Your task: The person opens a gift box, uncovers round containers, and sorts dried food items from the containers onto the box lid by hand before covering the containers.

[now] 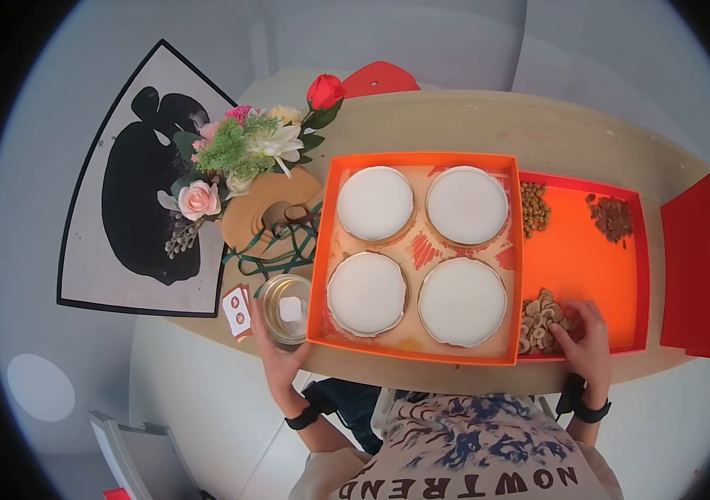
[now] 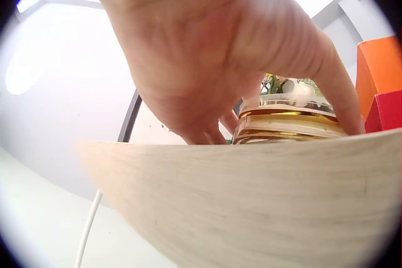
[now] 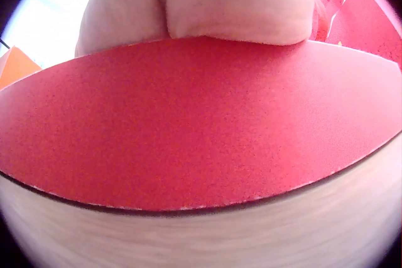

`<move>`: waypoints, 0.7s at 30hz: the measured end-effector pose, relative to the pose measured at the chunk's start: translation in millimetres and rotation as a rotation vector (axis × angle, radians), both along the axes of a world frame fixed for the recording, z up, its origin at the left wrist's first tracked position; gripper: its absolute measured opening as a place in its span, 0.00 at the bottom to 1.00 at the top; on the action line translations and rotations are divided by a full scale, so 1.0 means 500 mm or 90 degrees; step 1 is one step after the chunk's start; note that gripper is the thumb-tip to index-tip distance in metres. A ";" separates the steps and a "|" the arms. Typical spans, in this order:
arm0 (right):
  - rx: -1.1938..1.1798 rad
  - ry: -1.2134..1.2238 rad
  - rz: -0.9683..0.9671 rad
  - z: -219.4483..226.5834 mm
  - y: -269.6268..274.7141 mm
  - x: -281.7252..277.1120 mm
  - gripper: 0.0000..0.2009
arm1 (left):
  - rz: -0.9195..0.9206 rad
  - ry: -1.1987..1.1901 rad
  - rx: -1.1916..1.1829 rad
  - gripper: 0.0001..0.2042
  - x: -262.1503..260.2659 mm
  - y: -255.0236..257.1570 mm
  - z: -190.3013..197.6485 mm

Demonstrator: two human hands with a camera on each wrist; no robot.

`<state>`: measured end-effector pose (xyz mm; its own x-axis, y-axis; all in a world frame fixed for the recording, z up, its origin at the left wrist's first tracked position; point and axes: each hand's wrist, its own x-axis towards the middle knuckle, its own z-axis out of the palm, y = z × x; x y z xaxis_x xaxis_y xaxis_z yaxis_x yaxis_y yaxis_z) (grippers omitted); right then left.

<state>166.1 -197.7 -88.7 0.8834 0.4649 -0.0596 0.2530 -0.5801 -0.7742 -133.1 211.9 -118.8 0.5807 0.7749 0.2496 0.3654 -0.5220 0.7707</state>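
Note:
My left hand (image 1: 278,362) holds a round glass jar (image 1: 284,283) at the table's front edge, thumb on one side and fingers round the other. The jar contains amber liquid and a white piece (image 1: 291,310). In the left wrist view, the glass wall (image 2: 289,123) shows between thumb and fingers. My right hand (image 1: 590,346) reaches over the front wall of a red box (image 1: 643,275), thumb and fingertips at a pile of dried round slices (image 1: 538,321). Whether it pinches any slices, I cannot tell. In the right wrist view, the box wall (image 3: 201,130) hides the fingers.
An orange-rimmed box (image 1: 518,250) with several white-topped round containers stands between my hands. Brown pellets (image 1: 535,207) and reddish-brown bits (image 1: 611,218) lie in the red box. Artificial flowers (image 1: 246,146), green ribbon (image 1: 271,265) and cards (image 1: 236,310) are at left; a red panel (image 1: 705,258) stands right.

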 end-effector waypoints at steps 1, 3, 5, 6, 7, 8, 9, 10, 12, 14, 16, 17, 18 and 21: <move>-0.001 -0.004 0.003 0.000 0.001 0.000 0.20 | 0.002 -0.002 0.014 0.57 0.002 -0.001 0.002; 0.001 -0.010 0.009 0.002 0.003 0.001 0.20 | 0.007 -0.005 0.031 0.57 0.006 0.001 0.001; 0.001 -0.013 0.019 -0.001 0.003 0.002 0.20 | -0.001 -0.011 0.050 0.57 0.008 0.003 -0.001; 0.009 -0.007 0.012 -0.005 0.000 0.002 0.20 | 0.004 -0.008 0.052 0.57 0.008 0.003 0.000; 0.018 -0.001 0.004 -0.009 -0.001 0.000 0.20 | 0.004 0.006 0.054 0.57 0.010 0.003 0.003; 0.021 0.002 0.008 -0.010 0.000 -0.001 0.20 | 0.004 0.018 0.058 0.57 0.011 0.003 0.005; 0.024 -0.001 0.009 -0.009 0.000 0.000 0.20 | 0.008 0.019 0.061 0.57 0.009 0.006 0.000; 0.027 -0.004 0.008 -0.007 0.001 0.001 0.20 | -0.001 -0.010 0.043 0.57 0.011 0.009 -0.007; 0.022 -0.011 0.014 -0.009 0.000 0.002 0.20 | -0.008 -0.038 0.025 0.57 0.011 0.011 -0.014; 0.016 -0.017 0.017 -0.006 -0.001 0.000 0.20 | -0.010 -0.059 -0.022 0.57 0.016 0.007 -0.008; 0.009 -0.006 0.012 -0.002 0.000 0.001 0.20 | -0.016 -0.071 -0.033 0.57 0.015 0.004 -0.003; 0.011 -0.007 0.011 -0.004 -0.001 0.001 0.20 | -0.023 -0.085 -0.044 0.57 0.016 0.004 -0.001; 0.015 -0.026 0.022 -0.007 -0.002 0.002 0.20 | -0.024 -0.087 -0.042 0.57 0.017 0.004 0.001; 0.017 -0.046 0.034 -0.009 -0.004 0.004 0.20 | -0.018 -0.130 -0.095 0.56 0.011 0.000 -0.001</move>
